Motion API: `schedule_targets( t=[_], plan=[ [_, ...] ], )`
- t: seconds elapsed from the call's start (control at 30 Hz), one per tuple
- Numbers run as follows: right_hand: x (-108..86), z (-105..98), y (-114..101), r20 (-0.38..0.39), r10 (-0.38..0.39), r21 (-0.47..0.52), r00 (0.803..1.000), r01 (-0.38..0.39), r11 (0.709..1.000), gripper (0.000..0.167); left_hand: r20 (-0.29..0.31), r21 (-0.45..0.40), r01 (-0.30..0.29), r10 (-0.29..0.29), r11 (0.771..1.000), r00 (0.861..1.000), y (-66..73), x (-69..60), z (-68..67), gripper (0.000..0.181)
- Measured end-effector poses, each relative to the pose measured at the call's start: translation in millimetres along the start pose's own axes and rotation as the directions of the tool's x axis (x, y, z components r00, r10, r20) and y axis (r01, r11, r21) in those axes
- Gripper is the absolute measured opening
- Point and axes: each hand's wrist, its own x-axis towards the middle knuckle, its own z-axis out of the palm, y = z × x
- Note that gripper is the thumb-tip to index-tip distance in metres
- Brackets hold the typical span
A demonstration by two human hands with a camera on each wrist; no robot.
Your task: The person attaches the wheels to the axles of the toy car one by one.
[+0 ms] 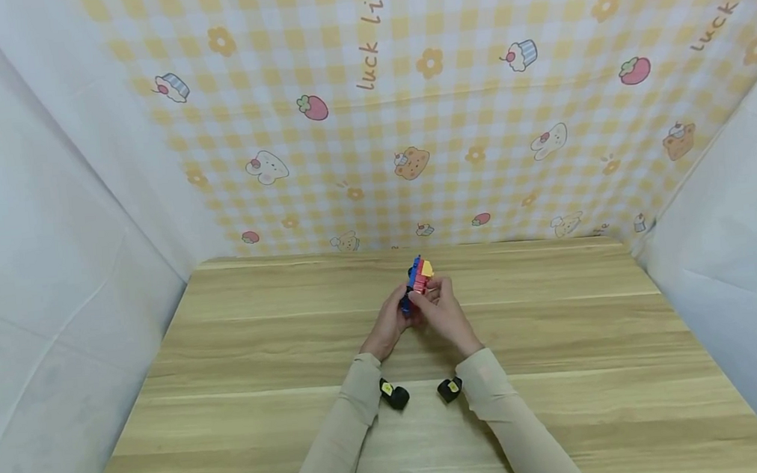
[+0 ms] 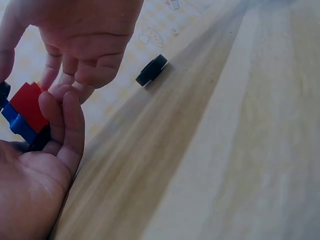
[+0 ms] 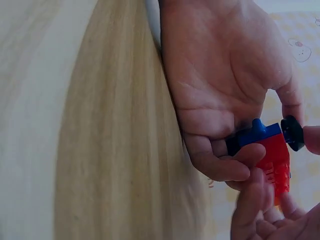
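A small toy vehicle [image 1: 418, 282] in blue, red and yellow is held between both hands near the back of the table. My left hand [image 1: 388, 324] grips its blue and black end, fingers curled against the red body [image 3: 275, 157]. A black wheel [image 3: 292, 133] sits at the blue side of the toy. On that wheel presses the thumb of my right hand [image 1: 447, 313], while its other fingers curl by the red and yellow side. In the left wrist view, my right hand [image 2: 90, 37] partly hides the toy. Whether the wheel is fully seated I cannot tell.
A loose black wheel [image 2: 151, 70] stands on the wooden table [image 1: 267, 426] beyond the hands. Black wrist cameras [image 1: 395, 396] hang at the inner side of both cuffs. A checked cloth [image 1: 436, 126] rises behind the table, with white sheets [image 1: 34, 244] at the sides.
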Motion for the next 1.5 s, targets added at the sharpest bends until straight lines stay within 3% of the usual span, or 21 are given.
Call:
schedule_targets(
  t=[0.3,0.5,0.83,1.1,1.3,1.5],
  plan=[
    [-0.5,4,3,0.045,0.067,0.007,0.997,-0.068,0.998,0.059,-0.005,0.004,-0.022,0.022,1.0,1.0,-0.3,-1.5,0.7,0.064],
    [-1.2,7,3,0.055,0.083,-0.015,0.995,-0.082,0.997,0.072,0.0,0.055,-0.055,0.055,0.997,0.998,-0.8,-5.2,5.7,0.063],
    [4.2,8,9,0.117,0.094,0.019,0.989,-0.096,0.995,0.068,0.006,0.049,-0.051,0.051,0.997,0.999,0.2,-7.6,7.7,0.073],
    [1.8,15,13,0.069,0.068,0.016,0.995,-0.069,0.997,0.066,0.035,0.067,-0.049,0.046,0.997,0.998,0.1,-7.3,5.0,0.078],
    [-2.9,17,11,0.046,0.056,0.024,0.997,-0.057,0.998,0.068,0.03,0.069,-0.027,0.025,0.997,0.999,-0.7,-7.7,4.0,0.072],
    [-4.7,14,7,0.095,0.068,0.015,0.993,-0.07,0.997,0.065,-0.007,0.013,-0.046,0.046,0.999,0.999,-1.2,-9.2,3.4,0.061]
  ],
)
